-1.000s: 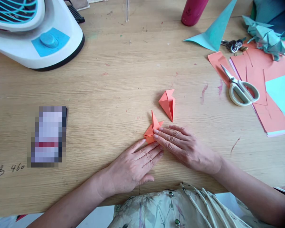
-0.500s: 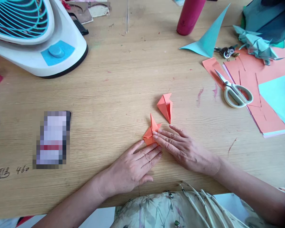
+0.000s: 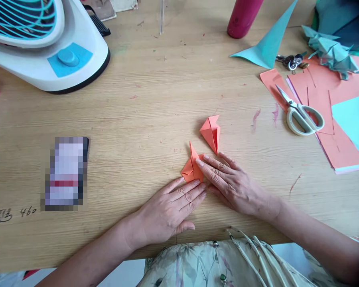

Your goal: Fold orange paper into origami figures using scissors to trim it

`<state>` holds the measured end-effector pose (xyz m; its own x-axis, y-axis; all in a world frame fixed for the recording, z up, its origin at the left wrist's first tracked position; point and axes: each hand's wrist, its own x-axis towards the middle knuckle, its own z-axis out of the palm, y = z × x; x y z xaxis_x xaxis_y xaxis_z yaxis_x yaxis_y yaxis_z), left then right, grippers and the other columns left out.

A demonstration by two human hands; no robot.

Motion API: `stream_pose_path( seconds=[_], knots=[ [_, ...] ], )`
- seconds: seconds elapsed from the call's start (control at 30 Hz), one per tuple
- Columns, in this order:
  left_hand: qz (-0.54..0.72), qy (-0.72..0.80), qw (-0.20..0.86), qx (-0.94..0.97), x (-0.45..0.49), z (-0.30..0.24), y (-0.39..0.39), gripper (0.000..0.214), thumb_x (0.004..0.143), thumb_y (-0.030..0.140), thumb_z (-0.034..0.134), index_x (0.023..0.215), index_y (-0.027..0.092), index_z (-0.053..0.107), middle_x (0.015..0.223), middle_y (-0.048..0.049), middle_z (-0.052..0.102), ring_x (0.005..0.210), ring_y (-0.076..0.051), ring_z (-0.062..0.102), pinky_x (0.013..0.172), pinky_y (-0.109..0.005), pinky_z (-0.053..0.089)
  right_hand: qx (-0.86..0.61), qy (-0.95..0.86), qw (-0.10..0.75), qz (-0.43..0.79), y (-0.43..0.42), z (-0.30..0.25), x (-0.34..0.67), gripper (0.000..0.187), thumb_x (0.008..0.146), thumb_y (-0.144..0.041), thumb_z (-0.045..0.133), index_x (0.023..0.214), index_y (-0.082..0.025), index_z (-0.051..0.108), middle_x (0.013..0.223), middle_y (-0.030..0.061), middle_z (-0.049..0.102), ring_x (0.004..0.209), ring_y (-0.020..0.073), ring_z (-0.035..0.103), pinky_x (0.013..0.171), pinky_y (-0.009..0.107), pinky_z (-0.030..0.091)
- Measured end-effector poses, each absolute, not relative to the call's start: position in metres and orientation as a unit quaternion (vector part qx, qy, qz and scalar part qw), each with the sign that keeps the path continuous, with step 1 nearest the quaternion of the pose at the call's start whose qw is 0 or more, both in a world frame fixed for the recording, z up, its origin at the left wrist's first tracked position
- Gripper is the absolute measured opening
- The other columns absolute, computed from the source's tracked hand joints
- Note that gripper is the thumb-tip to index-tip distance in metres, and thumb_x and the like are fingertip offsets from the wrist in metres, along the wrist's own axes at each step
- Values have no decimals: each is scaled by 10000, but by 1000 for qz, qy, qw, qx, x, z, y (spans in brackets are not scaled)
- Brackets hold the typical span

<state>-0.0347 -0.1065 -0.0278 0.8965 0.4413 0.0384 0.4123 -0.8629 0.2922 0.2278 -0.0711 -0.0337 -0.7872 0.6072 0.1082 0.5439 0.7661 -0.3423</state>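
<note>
A small orange folded paper piece (image 3: 192, 169) lies on the table, one narrow point jutting away from me. My left hand (image 3: 176, 205) rests flat with its fingertips on the near edge of that piece, fingers stretched out. From the right, my right hand (image 3: 227, 179) touches the paper's right side with its extended fingertips; its thumb is mostly hidden. Just beyond the right fingers sits a second orange folded paper piece (image 3: 211, 131), apart from the first.
White-handled scissors (image 3: 305, 117) lie on orange paper sheets (image 3: 344, 147) at the right. Behind them are keys (image 3: 291, 61), a teal folded paper (image 3: 266, 50), a spiky teal paper model (image 3: 332, 52) and a magenta bottle (image 3: 243, 18). Left are a phone (image 3: 66, 173) and a white fan (image 3: 86, 59).
My right fingertips have shifted slightly right, from the middle of the near orange piece to its right side. My left hand stays pressed on its near edge. The view has shifted a little.
</note>
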Motion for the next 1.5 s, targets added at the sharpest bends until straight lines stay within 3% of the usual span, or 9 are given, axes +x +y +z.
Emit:
stream_pose_path(
  seconds=[0.13,0.3,0.47,0.6,0.77,0.87,1.1,1.27,1.5],
  knots=[
    [56,256,124,957,-21,-30,-119,756,1011,612,366,1514,48,380,1616,-145,370,1505,-289,311,1261,-443,106,-310,-928,123,167,-68,-31,229,677,1053,-302,455,1618,-109,135,1536,165,487,1513,276,313,1237,562,236],
    [86,316,113,938,11,-35,-135,710,968,570,523,1441,43,462,1519,-183,502,1462,-323,377,1223,-458,227,-307,-911,182,207,-81,-23,232,632,1042,-208,467,1610,-126,200,1513,171,517,1489,262,365,1205,523,335],
    [150,322,134,925,10,-23,-136,399,1015,314,501,1318,58,539,1362,-171,624,1342,-292,515,1148,-431,363,-330,-888,217,234,-98,-28,230,578,1040,-160,446,1584,-114,258,1457,186,568,1380,242,515,1122,465,461],
    [251,401,163,866,-14,-5,-124,115,950,129,596,1050,183,581,976,-40,689,952,-188,636,903,-344,484,-328,-901,190,209,-99,-31,226,484,1034,-149,447,1511,-101,381,1485,185,543,1403,243,491,1140,467,442],
    [219,458,205,837,-19,-9,-89,312,889,248,719,1161,201,574,1079,-62,685,1018,-242,621,908,-399,475,-323,-908,180,198,-96,-28,225,379,1024,-147,465,1398,-89,492,1481,201,538,1394,239,497,1130,449,446],
    [225,428,280,829,-10,-16,-71,76,931,142,624,972,205,635,931,-13,693,885,-179,634,812,-317,475,-318,-910,174,199,-95,-27,226,348,1015,-138,467,1355,-117,536,1477,194,539,1370,257,517,1104,464,466],
    [171,466,313,810,-1,-2,-53,214,902,98,614,702,174,600,702,31,602,643,-122,556,608,-251,398,-319,-915,177,174,-94,-25,228,313,999,-133,484,1281,-59,598,1423,229,564,1279,269,579,1049,444,517],
    [126,520,308,787,-2,-2,-45,139,862,119,682,822,190,570,725,42,610,632,-134,581,581,-252,430,-312,-921,174,155,-94,-25,227,345,1013,-154,476,1319,-36,582,1410,237,575,1302,275,564,1054,458,524],
    [245,512,185,802,-6,-23,-55,527,845,151,748,1261,205,429,1115,-58,551,929,-180,620,783,-323,558,-317,-923,149,159,-92,-25,227,444,1036,-185,463,1444,-11,481,1474,226,529,1329,287,537,1078,464,509]
  ],
)
